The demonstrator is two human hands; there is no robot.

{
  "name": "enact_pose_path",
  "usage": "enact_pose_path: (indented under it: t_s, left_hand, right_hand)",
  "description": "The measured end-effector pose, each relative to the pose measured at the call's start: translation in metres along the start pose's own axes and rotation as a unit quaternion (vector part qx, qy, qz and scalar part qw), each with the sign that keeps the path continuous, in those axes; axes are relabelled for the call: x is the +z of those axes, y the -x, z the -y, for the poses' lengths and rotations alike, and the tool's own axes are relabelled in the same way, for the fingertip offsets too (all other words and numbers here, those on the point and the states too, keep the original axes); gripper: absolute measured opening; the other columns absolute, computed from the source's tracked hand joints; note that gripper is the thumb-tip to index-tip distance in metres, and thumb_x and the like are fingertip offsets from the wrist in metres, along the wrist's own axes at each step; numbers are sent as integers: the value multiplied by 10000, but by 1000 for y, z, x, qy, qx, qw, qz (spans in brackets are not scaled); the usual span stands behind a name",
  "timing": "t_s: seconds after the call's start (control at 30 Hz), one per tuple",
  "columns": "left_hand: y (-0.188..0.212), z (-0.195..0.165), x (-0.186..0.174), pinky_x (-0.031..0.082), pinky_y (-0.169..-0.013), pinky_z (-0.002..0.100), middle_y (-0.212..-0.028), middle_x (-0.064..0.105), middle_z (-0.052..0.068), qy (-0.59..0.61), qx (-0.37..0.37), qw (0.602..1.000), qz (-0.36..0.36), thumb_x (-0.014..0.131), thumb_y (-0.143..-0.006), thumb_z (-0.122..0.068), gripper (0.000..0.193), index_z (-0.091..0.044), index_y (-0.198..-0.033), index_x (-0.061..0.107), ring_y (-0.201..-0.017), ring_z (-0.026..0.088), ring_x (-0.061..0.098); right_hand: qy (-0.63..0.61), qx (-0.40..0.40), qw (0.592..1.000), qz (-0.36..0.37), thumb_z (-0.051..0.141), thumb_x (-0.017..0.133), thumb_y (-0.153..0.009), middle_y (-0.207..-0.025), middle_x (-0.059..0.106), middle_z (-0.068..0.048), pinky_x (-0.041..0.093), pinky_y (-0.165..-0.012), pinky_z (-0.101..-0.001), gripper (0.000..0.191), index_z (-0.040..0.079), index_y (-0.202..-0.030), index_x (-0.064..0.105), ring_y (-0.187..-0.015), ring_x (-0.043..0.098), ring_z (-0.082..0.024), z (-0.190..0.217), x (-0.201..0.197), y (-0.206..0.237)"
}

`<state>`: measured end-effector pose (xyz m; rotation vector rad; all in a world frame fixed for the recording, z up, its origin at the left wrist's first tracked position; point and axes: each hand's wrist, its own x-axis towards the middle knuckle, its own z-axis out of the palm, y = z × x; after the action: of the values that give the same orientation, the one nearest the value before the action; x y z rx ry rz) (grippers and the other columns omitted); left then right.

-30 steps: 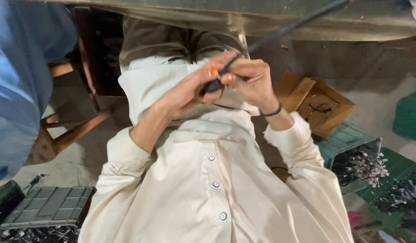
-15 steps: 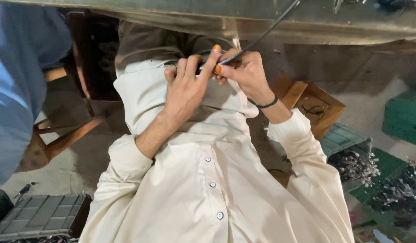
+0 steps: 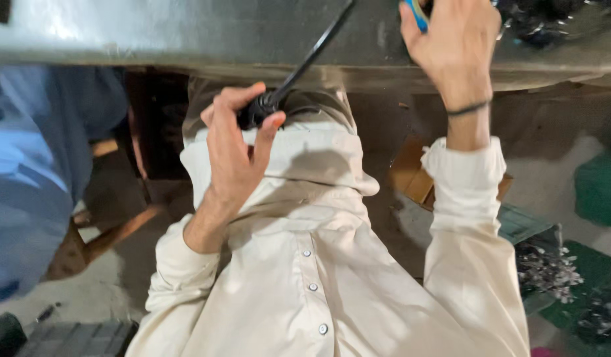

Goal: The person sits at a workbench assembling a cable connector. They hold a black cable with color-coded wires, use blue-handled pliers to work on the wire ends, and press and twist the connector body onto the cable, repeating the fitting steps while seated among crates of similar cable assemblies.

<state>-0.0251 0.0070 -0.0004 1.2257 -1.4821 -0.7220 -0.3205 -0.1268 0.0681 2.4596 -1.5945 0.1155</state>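
Note:
My left hand (image 3: 236,155) is closed around the thick lower end of a long black rod (image 3: 299,66), held in front of my chest. The rod slants up to the right, across the edge of the grey metal table (image 3: 153,33). My right hand (image 3: 451,46) reaches up over the table edge at the top right, a dark band on its wrist. Its fingers pinch a small blue piece (image 3: 416,13) with a bit of orange on it; most of the piece is cut off by the frame. My cream buttoned shirt (image 3: 305,277) fills the lower middle.
A person in blue clothing (image 3: 34,198) stands close on the left beside a wooden stool (image 3: 113,231). A cardboard box (image 3: 411,178) lies on the floor. Green crates (image 3: 530,228) with several small metal parts (image 3: 547,268) sit at the right, and a grey crate (image 3: 74,340) at the bottom left.
The hands have parted. My right hand left the rod's end and rose up right to the table edge. My left hand kept the rod and took hold of its end.

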Motion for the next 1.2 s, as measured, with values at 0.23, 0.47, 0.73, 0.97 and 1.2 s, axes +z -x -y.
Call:
enact_pose_path:
  t_s: [0.23,0.47,0.73,0.97,1.2]
  left_hand:
    - [-5,19,-4,329,-1004,369,-1036,655,49,-20,-10,998,64,700,-1102,-241,342,-30,-1334,563,-952,238,508]
    - [4,26,0,276,-949,405,-809,635,15,-71,-22,985,155,610,-1141,-271,245,-57,-1257,587,-790,269,390]
    - [24,21,3,273,-938,414,-818,649,45,-68,3,987,143,581,-1152,-328,315,-37,-1269,563,-730,275,520]
    - [26,28,1,254,-900,426,-878,689,23,-17,-27,988,151,628,-1125,-285,289,-41,-1269,573,-740,236,569]
    - [27,25,5,246,-872,399,-959,590,14,-202,45,976,62,744,-1095,-276,347,-53,-1307,583,-848,191,582]
  right_hand:
    - [-570,184,785,159,91,649,-894,-968,622,-74,564,-758,-354,279,32,-1161,596,-835,646,-200,72,10,94]
    - [-555,-17,811,187,-50,577,-837,-1358,518,-216,486,-959,-424,612,-50,-1391,317,-1026,536,-317,124,59,137]
    - [-290,-17,947,138,7,722,-908,-1032,654,-158,540,-805,-448,328,61,-1212,610,-942,659,-366,102,68,84]
    - [-359,-84,923,109,54,735,-906,-1042,653,-160,519,-806,-453,369,4,-1243,594,-946,650,-379,113,42,73]
    - [-408,-21,896,173,45,651,-1002,-1193,647,-187,512,-919,-465,313,14,-1299,557,-1073,621,-394,130,22,83]
